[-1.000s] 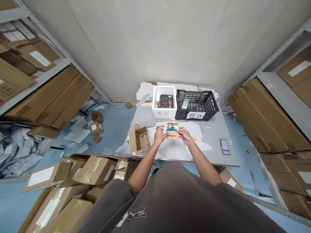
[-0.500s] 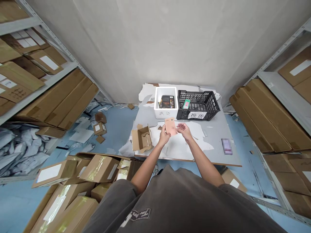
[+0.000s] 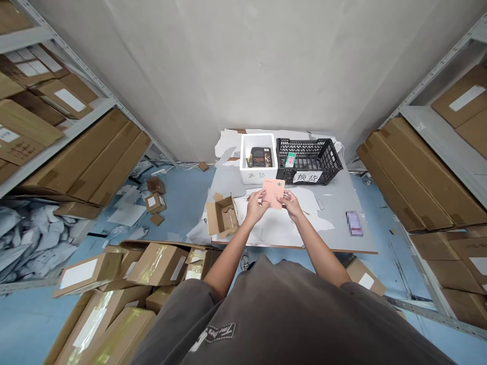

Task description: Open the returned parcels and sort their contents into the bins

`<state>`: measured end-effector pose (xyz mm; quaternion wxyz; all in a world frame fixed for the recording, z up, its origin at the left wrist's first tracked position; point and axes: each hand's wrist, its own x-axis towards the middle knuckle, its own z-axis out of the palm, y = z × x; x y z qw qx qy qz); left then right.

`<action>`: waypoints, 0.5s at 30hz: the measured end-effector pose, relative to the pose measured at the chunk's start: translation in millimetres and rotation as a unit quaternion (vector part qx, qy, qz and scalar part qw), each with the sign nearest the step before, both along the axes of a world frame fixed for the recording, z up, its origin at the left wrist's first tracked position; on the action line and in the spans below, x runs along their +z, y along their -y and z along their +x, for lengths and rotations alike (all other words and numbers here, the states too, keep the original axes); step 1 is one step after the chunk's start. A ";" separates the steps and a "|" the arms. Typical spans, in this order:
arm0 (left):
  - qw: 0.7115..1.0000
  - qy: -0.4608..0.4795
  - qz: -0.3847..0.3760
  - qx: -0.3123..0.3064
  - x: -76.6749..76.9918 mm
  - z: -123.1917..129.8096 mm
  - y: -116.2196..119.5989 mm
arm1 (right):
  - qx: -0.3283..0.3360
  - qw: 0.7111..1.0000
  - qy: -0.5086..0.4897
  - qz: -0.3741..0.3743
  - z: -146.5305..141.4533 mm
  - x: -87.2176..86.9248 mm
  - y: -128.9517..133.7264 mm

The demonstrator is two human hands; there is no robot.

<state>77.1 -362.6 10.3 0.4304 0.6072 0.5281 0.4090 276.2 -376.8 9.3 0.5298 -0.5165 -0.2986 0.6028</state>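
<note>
A thin pink book or booklet [image 3: 273, 191] with a small barcode label near its top right corner is held up over the table. My left hand [image 3: 256, 207] grips its left edge, thumb on the near face. On the opposite side my right hand [image 3: 291, 204] pinches the lower right edge. Below and to the left stands an opened cardboard box [image 3: 215, 223], flaps up, with what looks like crumpled brown paper inside. Just beyond the hands are a white foam box [image 3: 254, 177] holding dark books [image 3: 261, 157] and a black plastic crate [image 3: 327, 175] with a green-and-pink item [image 3: 290, 160] in it.
White paper sheets [image 3: 281, 228] cover part of the grey table [image 3: 342, 203]. A pixelated purple item [image 3: 354, 223] lies at its right. Taped parcels [image 3: 162, 263] fill a large carton at my lower left. Shelves with boxes [image 3: 407, 172] flank both sides.
My right hand has closed onto the pink book, where before it was apart from it with fingers loose. The book has moved slightly right and up and stands straighter.
</note>
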 end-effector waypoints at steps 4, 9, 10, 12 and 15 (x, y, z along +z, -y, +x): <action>0.997 -0.035 0.058 -0.032 15.4 13.7 7.8 | 0.024 0.999 0.011 0.044 -13.3 10.8 0.8; 0.998 0.030 0.045 -0.044 22.0 21.7 8.3 | 0.062 0.993 0.011 0.100 -24.8 19.6 0.7; 0.997 0.057 0.033 -0.043 21.1 20.1 6.1 | 0.068 0.993 0.017 0.099 -23.0 19.3 -0.5; 0.992 0.116 -0.005 -0.042 17.9 14.5 -0.5 | 0.049 0.993 0.052 0.099 -15.7 15.7 -4.6; 0.979 0.183 -0.081 -0.041 10.1 4.7 -12.5 | -0.040 0.991 0.112 0.066 -1.8 4.2 -12.4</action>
